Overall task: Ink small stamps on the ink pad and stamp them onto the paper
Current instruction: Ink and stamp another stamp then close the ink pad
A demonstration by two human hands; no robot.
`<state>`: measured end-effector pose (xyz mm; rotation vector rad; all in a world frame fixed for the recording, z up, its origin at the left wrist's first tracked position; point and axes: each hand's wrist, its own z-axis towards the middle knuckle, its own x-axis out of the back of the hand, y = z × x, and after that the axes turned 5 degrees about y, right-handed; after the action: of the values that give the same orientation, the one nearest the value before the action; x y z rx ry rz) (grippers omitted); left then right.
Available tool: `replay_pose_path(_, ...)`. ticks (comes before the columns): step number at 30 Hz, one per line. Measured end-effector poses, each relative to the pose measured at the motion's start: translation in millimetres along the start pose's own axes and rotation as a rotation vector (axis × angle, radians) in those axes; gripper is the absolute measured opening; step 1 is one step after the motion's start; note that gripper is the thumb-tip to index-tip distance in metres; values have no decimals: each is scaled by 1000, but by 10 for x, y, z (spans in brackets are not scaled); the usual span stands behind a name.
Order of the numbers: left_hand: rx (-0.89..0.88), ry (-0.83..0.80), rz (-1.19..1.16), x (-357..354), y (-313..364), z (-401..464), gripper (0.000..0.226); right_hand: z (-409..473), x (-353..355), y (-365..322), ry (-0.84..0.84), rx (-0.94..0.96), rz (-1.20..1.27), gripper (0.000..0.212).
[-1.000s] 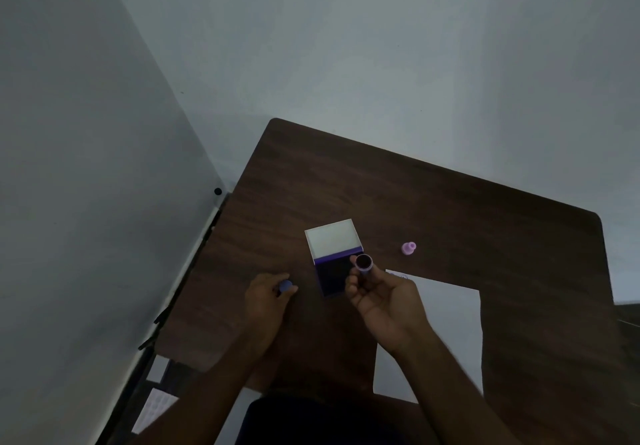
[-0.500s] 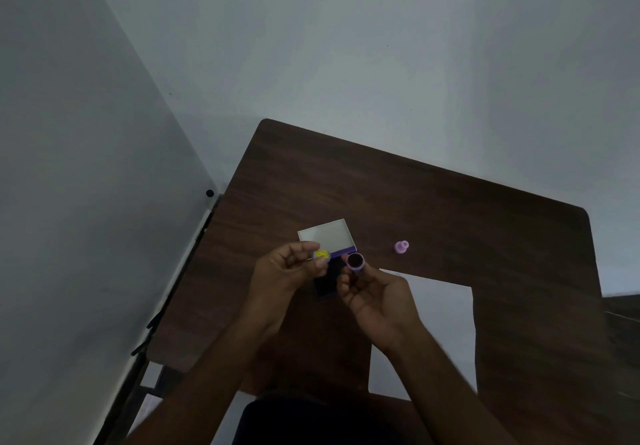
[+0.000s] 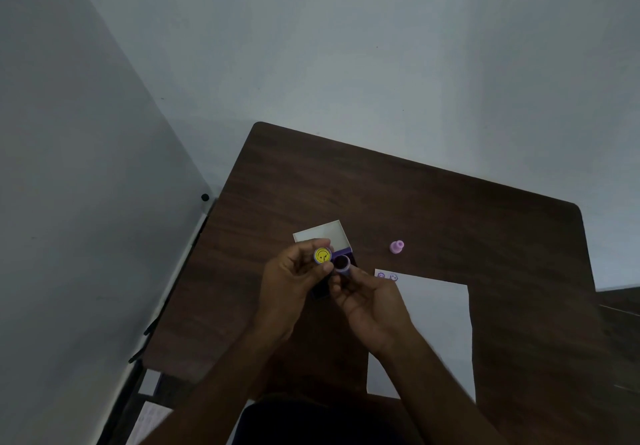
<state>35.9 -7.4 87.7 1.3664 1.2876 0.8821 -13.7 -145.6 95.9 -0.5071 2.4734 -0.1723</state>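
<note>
Brought up since a second ago: yellow smiley stamp (image 3: 322, 255) pinched in left hand (image 3: 289, 283), beside purple stamp cap (image 3: 343, 263) gripped by right hand (image 3: 372, 300), above open ink pad (image 3: 329, 243). Paper (image 3: 433, 323) at four o'clock, pink stamp (image 3: 397, 246) at two. Best pressed flat, squarely.

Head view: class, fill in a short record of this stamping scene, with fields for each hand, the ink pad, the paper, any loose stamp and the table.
left hand: holds yellow-faced piece
right hand: holds purple piece, dark end up
ink pad: open, lid up, partly behind the hands
paper: two purple prints at far left corner
pink stamp: alone, beyond paper
table: dark wood
</note>
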Motion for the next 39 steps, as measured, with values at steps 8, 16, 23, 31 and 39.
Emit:
replay_pose_path(8, -6, -40, 69, -33, -28, 24, 36, 38, -30, -13, -60, 88, -119, 27)
replay_pose_path(16, -33, -88, 231, -35, -54, 29, 41, 24, -116, -20, -65, 115, -175, 22)
replay_pose_path(23, -152, -56, 520, 12, -137, 100, 36, 3, -136, -71, -31, 232, -342, 24)
replay_pose_path(31, -169, 3, 611, 54, -111, 135, 36, -21, -167, -127, -55, 308, -421, 22)
replay_pose_path(39, -164, 13, 635, 125, -3, 132, 32, -16, -185, -111, -55, 417, -609, 23)
